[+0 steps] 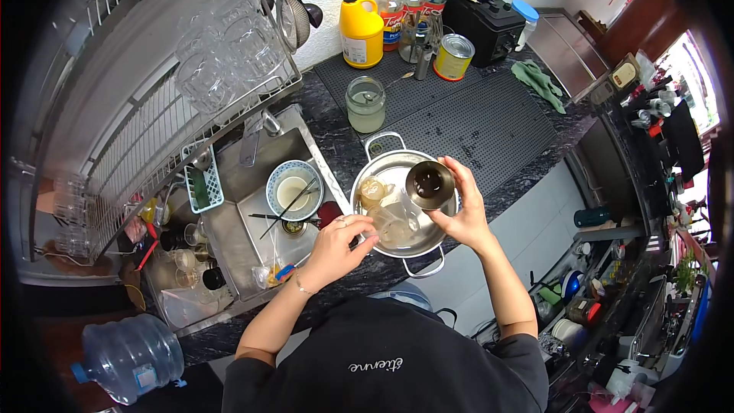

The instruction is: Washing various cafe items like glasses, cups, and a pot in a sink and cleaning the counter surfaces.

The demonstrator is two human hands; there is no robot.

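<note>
A two-handled steel pot [448,223] stands at the counter's front edge. Over its right half, my right hand [465,206] grips a metal cup [412,188], tilted so that its dark inside with some shiny wet spots faces up. At the pot's left rim, my left hand [344,244] pinches the edge of a clear plastic item [385,223] that reaches into the pot; whether it is a cup or a bag is hard to tell. A round, pale brown thing [373,189] sits beside it in the pot, perhaps another clear vessel.
Left of the pot, a sink [229,229] holds a patterned bowl [295,189] with chopsticks across it. Behind are a glass jar [366,106] of cloudy liquid, a yellow jug [361,31] and a can [454,57] on black mats [476,126]. A rack [143,109] of glass mugs overhangs the sink.
</note>
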